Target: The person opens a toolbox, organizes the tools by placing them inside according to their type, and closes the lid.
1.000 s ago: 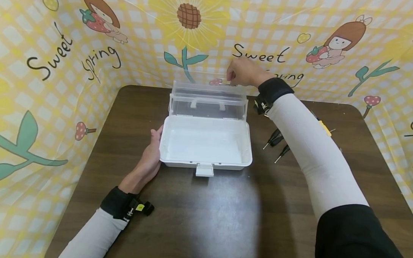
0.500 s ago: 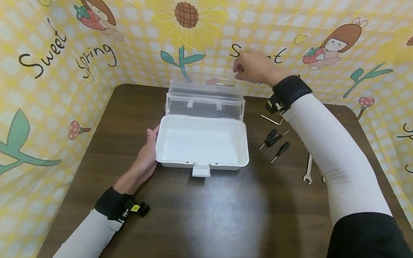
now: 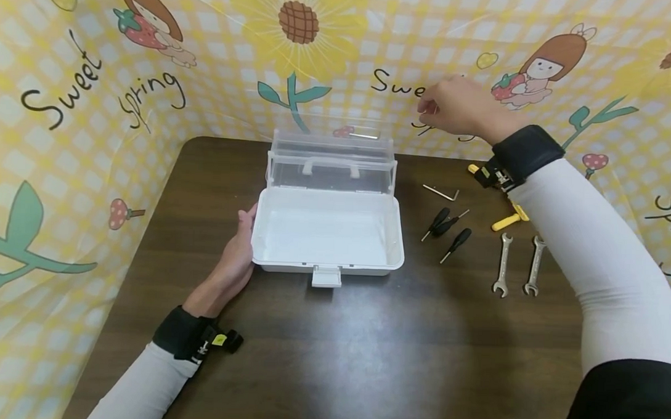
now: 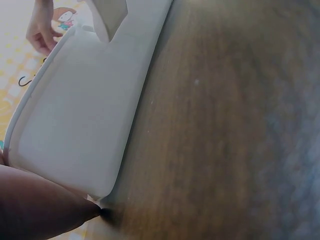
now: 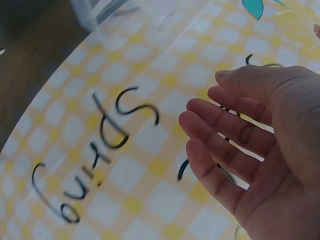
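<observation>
A white toolbox (image 3: 329, 228) stands on the brown table, its clear lid (image 3: 332, 172) raised at the back. My left hand (image 3: 235, 252) rests against the box's left side; in the left wrist view the hand (image 4: 40, 205) touches the end wall, with some fingers hidden. A silver hex key (image 3: 364, 135) lies in the clear upper part of the lid. My right hand (image 3: 458, 106) hangs in the air to the right of the lid. In the right wrist view that hand (image 5: 265, 145) holds nothing, its fingers loosely bent and apart.
Right of the box lie another hex key (image 3: 440, 193) and several black-handled screwdrivers (image 3: 459, 240). Farther right are two wrenches (image 3: 502, 264) and a yellow-handled tool (image 3: 509, 218), partly behind the right arm. A yellow checked cloth (image 3: 219, 45) hangs around the table.
My right hand has let go of the hex key at the lid and moved right, away from it. The wrenches and yellow tool now show. My left hand stays against the box.
</observation>
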The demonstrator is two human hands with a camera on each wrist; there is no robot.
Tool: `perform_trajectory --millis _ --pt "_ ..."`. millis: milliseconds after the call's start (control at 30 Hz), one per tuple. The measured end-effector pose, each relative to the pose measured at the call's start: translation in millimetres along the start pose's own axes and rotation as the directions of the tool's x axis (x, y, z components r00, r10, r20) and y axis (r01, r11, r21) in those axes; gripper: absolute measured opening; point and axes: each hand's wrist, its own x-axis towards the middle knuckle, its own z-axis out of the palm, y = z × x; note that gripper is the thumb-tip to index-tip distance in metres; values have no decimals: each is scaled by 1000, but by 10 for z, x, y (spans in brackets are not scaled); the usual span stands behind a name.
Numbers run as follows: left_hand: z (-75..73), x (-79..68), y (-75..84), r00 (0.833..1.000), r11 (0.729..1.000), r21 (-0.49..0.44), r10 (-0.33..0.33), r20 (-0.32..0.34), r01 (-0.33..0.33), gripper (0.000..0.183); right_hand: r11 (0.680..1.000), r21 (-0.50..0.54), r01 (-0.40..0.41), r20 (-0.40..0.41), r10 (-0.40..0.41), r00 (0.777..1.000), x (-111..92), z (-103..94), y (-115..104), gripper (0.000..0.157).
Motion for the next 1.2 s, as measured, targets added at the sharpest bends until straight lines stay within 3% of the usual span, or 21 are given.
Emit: perform_trajectory --millis 300,433,567,733,967,1200 --pt "-3 -2 2 1000 1000 20 2 0 -2 78 999 18 43 -23 -42 999 -224 2 243 28" --pt "-8 -10 0 1000 1000 16 -1 -1 1 79 999 43 5 31 -7 999 -283 45 306 30" --pt "-3 -17 3 1000 1000 14 -6 -1 6 81 998 45 -45 121 39 992 -340 129 359 34" --pt "-4 -9 5 1000 1000 11 -7 3 7 79 1000 -1 -23 119 23 993 -419 277 440 32" --pt "-4 -5 -11 1000 1000 13 4 11 -4 79 996 59 -67 192 55 980 -512 492 560 34" --pt "5 -1 -5 1000 1000 3 19 12 -20 79 997 67 -46 143 36 989 -630 655 663 29"
